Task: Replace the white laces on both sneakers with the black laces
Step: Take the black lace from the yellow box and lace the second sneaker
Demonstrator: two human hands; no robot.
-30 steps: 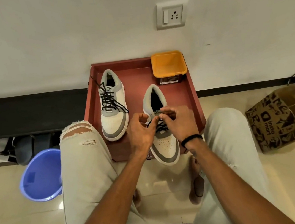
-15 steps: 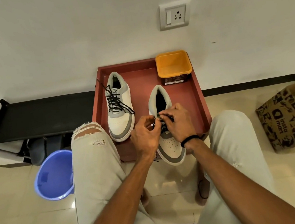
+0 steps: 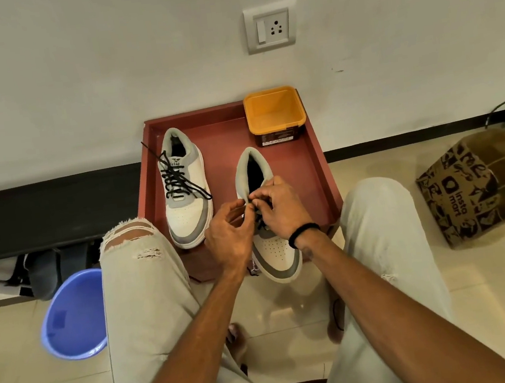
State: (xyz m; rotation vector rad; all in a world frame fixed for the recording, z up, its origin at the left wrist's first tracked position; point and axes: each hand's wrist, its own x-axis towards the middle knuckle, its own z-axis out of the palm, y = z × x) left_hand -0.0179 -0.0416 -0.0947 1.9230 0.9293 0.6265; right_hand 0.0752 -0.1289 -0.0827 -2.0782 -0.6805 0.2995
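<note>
step: black lace (image 3: pixel 259 222) pinched by fingers of both hands, left (image 3: pixel 231 235), right (image 3: pixel 282 210), at tongue of near sneaker (image 3: pixel 267 221) on tray (image 3: pixel 311 165) | risk: slipped lace end (eyelet hidden), loosened crossings

On the dark red tray (image 3: pixel 311 165), both sneakers (image 3: pixel 185 196) are white with grey panels; the far-left one carries black laces (image 3: pixel 177 181). At the tray's back right corner sits an orange tub (image 3: pixel 273 112) with a dark brown base. Left of the tray stands a blue bucket (image 3: pixel 72 315); right of it, a brown bag (image 3: pixel 467 193) with black print.
</note>
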